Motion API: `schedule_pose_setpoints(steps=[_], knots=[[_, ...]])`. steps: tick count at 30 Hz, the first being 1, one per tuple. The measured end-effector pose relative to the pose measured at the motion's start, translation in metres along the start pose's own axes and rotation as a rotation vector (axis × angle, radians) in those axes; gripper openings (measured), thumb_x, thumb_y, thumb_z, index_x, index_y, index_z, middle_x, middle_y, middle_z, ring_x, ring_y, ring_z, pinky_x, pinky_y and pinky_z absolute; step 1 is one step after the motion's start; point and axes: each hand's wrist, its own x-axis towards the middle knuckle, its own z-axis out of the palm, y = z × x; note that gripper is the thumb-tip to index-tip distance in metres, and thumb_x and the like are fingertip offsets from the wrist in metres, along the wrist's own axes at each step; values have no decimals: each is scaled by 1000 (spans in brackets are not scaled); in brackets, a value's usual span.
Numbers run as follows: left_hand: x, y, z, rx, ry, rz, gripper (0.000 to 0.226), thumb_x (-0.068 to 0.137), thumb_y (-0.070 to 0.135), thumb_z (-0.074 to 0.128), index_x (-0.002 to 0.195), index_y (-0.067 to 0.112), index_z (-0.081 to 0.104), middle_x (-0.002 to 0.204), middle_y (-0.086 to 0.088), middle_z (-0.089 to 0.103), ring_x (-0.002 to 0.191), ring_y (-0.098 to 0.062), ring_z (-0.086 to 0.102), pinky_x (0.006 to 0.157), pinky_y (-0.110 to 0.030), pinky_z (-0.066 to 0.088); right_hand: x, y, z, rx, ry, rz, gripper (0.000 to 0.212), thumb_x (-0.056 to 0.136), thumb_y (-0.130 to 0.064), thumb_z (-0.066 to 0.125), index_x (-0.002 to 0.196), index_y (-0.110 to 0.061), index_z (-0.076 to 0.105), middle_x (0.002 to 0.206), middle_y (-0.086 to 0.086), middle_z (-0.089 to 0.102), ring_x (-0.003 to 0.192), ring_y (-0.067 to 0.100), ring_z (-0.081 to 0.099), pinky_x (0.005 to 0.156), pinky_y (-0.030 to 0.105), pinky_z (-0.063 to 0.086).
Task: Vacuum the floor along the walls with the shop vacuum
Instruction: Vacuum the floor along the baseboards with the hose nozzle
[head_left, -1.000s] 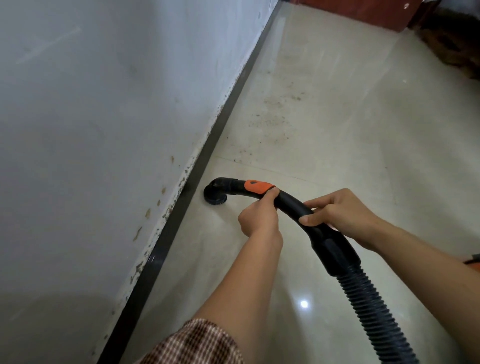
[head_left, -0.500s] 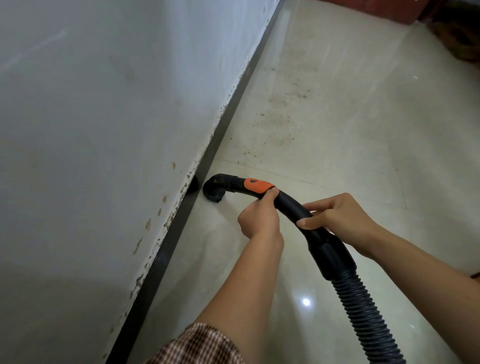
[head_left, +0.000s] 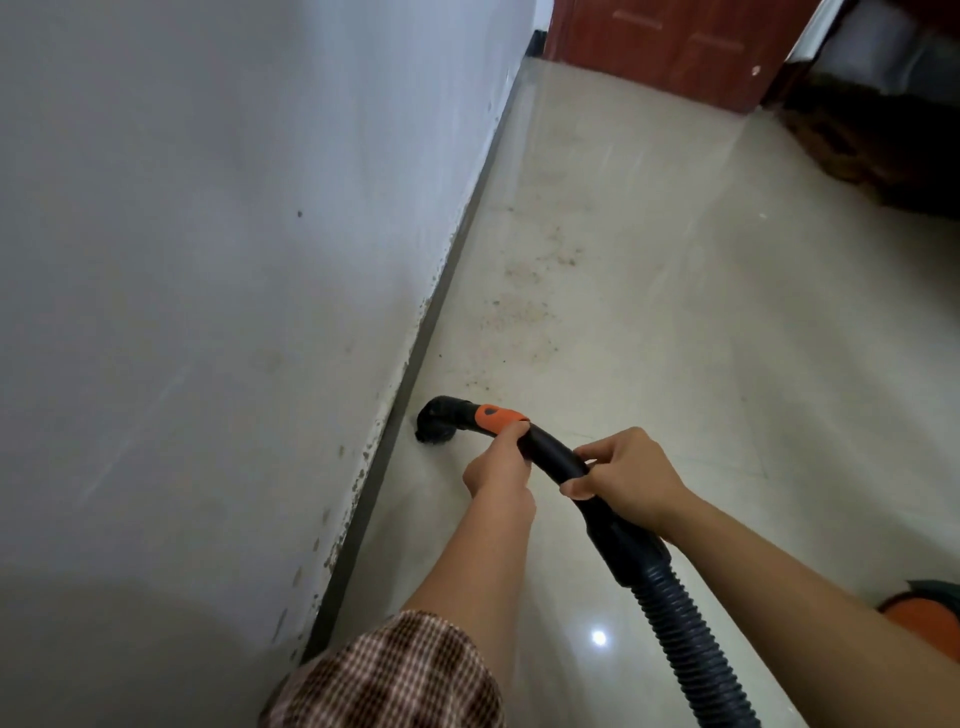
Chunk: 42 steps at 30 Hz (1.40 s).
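Observation:
A black curved vacuum wand (head_left: 550, 451) with an orange slider (head_left: 498, 417) ends in a round brush nozzle (head_left: 435, 425) set on the pale tile floor (head_left: 675, 338), right beside the dark baseboard (head_left: 415, 358). My left hand (head_left: 496, 467) grips the wand just behind the orange part. My right hand (head_left: 621, 480) holds the wand further back, where it joins the ribbed black hose (head_left: 691, 644). Brown grit (head_left: 524, 306) lies scattered on the floor ahead of the nozzle.
A grey-white wall (head_left: 208, 260) with chipped paint runs along the left. A red-brown door (head_left: 675, 47) closes the far end. Dark furniture (head_left: 883, 119) stands at the upper right. An orange part of the vacuum body (head_left: 924, 616) shows at the right edge.
The view has tilted up, so the door and furniture show now. The nozzle stays against the baseboard and has crept slightly forward along it. Both hands keep their hold.

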Motion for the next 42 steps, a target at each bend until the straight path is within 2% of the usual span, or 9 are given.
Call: schedule_pose_setpoints(steps=[6,9,13,20,27,30,33,38,42], knots=[[14,-7,25,14,-28,42,22,73,7,80,85,4,62,73,-4,68,47,-4,64,38,-13,43,22,13,-9,1,47,-1,16,69,-12,79,84,-17,79,69,7,73,66,22,68,68,33,57],[17,-17,36,22,-56,50,21,74,6,79,85,3,62,74,-5,69,47,-4,66,39,-13,45,32,28,-22,21,31,-1,17,69,-12,78,85,-18,79,66,5,73,61,18,65,65,29,56],[16,-31,52,47,-56,53,19,77,8,78,89,4,63,83,-6,71,51,-3,67,43,-13,47,41,42,-42,36,-2,1,18,70,-10,79,86,-18,79,66,4,73,68,22,69,70,33,57],[3,-52,83,56,-49,48,23,80,6,77,99,0,65,89,-10,72,52,-5,68,43,-15,49,51,60,-81,43,-67,-10,10,70,-8,78,78,-13,78,61,6,70,56,17,62,63,28,53],[-6,-64,109,86,-14,77,29,80,7,77,105,-1,65,102,-13,72,68,-9,67,51,-14,52,62,73,-106,54,-73,4,7,69,-8,79,72,-15,77,62,9,69,55,19,61,59,27,51],[1,-63,114,90,-25,69,31,79,7,78,106,-1,64,101,-14,72,70,-10,68,52,-14,53,67,73,-111,57,-70,5,8,69,-8,78,73,-14,77,67,14,70,57,21,63,64,33,55],[13,-57,118,83,-58,64,24,79,7,78,96,3,62,101,-14,71,72,-11,68,54,-15,54,76,69,-113,49,-38,6,15,69,-8,79,76,-21,78,65,6,73,59,21,67,64,30,56],[28,-43,116,77,-87,46,19,79,5,78,83,5,60,83,-8,70,61,-8,68,59,-17,54,85,59,-104,71,-36,16,21,69,-6,79,85,-20,80,70,7,74,59,20,67,62,31,56],[35,-36,115,69,-64,41,20,77,4,79,81,7,60,78,-6,69,57,-6,68,58,-17,52,91,54,-98,71,-42,32,22,70,-7,79,86,-22,80,71,5,74,61,19,67,63,29,55]])
